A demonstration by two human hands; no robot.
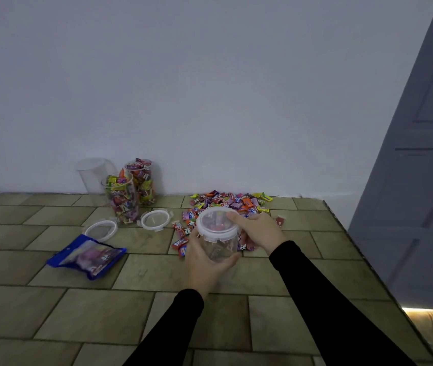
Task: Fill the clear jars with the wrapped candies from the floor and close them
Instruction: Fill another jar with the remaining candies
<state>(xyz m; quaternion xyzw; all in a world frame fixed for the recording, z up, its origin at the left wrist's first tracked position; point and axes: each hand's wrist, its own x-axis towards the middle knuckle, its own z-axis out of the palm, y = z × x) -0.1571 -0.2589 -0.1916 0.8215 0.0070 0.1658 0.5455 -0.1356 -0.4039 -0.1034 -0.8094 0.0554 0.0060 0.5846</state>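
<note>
A clear jar (219, 248) with a white clip lid (216, 220) on top sits in front of me, a few candies visible inside. My left hand (205, 262) grips the jar's body from the left and below. My right hand (259, 229) holds the lid's right rim, thumb on top. Behind it lies a heap of wrapped candies (232, 204) on the floor by the wall. Two candy-filled open jars (123, 199) (141, 180) and an empty clear jar (95, 178) stand at the wall. Two loose lids (156, 220) (100, 229) lie nearby.
A blue candy bag (86, 256) lies flat on the tiled floor (78, 313) to the left. A white wall (210, 101) runs behind everything. A grey door (421, 180) closes the right side, with light under it.
</note>
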